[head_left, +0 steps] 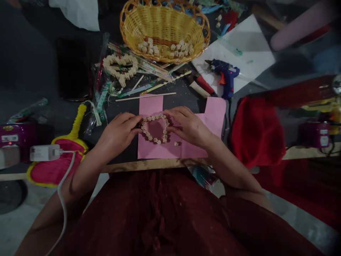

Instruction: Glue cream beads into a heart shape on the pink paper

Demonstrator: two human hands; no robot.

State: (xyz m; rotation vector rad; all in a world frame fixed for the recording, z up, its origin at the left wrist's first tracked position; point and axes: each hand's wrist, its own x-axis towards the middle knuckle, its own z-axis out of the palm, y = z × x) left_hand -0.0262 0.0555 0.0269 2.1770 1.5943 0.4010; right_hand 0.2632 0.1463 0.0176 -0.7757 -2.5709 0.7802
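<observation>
Between both hands is a ring of small pale wooden pieces (165, 136), roughly heart-shaped, over pink paper (194, 147). My left hand (118, 131) pinches its left edge between thumb and fingers. On the right side, my right hand (190, 126) has its thumb and fingertips at the ring's upper right edge. A small loose piece (176, 144) lies on the paper just below my right hand. A larger heart-shaped ring of pale sticks (130, 73) rests farther back, left of centre.
A yellow wicker basket (165, 26) holds pale pieces at the back. A blue glue gun (227, 76) lies on white paper (255, 46), beside red-handled pliers (204, 85). Left are a dark tray (73, 67), a pink-and-yellow item (64, 156) and a white charger (44, 153); red cloth (257, 133) lies right.
</observation>
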